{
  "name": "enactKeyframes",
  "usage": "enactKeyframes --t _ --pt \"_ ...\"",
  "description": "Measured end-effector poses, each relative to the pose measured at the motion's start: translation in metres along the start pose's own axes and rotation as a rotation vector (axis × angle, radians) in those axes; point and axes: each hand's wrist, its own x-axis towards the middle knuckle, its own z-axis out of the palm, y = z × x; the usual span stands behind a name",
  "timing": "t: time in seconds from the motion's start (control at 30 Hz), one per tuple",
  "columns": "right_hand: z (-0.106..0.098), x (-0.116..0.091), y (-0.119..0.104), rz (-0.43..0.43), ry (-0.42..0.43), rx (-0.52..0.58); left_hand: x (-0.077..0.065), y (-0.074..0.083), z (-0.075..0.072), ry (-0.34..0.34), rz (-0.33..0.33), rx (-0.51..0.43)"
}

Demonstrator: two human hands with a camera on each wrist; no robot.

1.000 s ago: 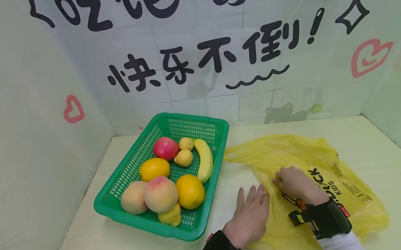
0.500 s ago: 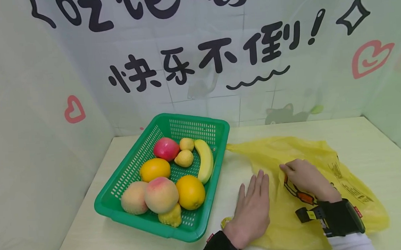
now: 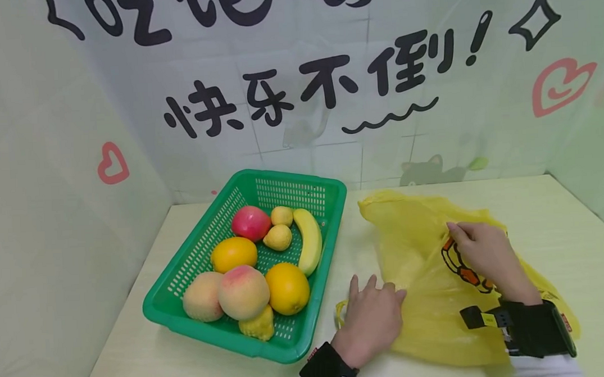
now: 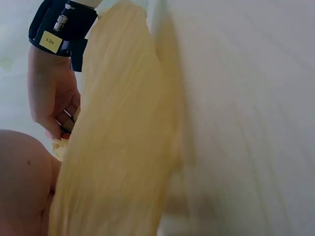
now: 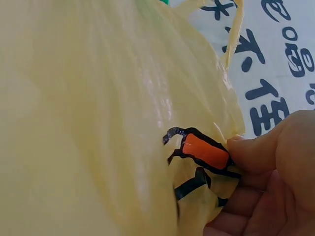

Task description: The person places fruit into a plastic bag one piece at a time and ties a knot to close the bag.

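A thin yellow plastic bag (image 3: 422, 273) with printed orange-and-black artwork lies on the table, its middle lifted in folds. My right hand (image 3: 492, 253) pinches the bag's film between thumb and fingers beside the print; the right wrist view shows the thumb (image 5: 256, 147) pressing on it. My left hand (image 3: 370, 317) is at the bag's left edge, its index and middle fingers bent against the film, its thumb hidden. A yellow handle loop (image 3: 341, 313) sticks out left of that hand. In the left wrist view a fold of bag (image 4: 118, 128) covers most of the left fingers.
Left of the bag stands a green basket (image 3: 157, 299) with a peach (image 3: 243, 292), a banana (image 3: 309, 241), a red fruit (image 3: 250, 223), an orange (image 3: 288, 288) and other fruit. A printed curtain (image 3: 299, 132) stands behind the pale table (image 3: 137, 359).
My right hand has moved right and away from me, lifting the bag's film. The left fingers, straight before, have bent and drawn back. The bag's far left corner has shifted right, away from the basket.
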Motion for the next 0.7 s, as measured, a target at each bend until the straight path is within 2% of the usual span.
enactKeyframes --t 0.1,0.23,0.37,0.47,0.6,0.7 --pt "-0.006 -0.001 0.003 -0.001 0.057 -0.007 0.002 -0.003 -0.006 0.007 -0.058 -0.073" --pt "-0.012 -0.004 0.005 0.033 0.084 0.021 0.004 -0.009 -0.013 0.009 -0.085 -0.179" --pt "-0.013 -0.006 0.005 0.007 0.152 0.036 0.004 -0.011 -0.018 -0.018 -0.130 -0.419" --pt "-0.010 -0.007 0.004 -0.048 0.236 0.030 0.002 -0.009 -0.021 -0.075 -0.146 -0.568" --pt "-0.006 -0.006 0.002 -0.103 0.314 0.002 -0.001 -0.003 -0.024 -0.148 -0.061 -0.569" --pt "-0.004 -0.005 0.000 -0.130 0.325 -0.024 -0.001 0.003 -0.024 -0.192 0.068 -0.490"
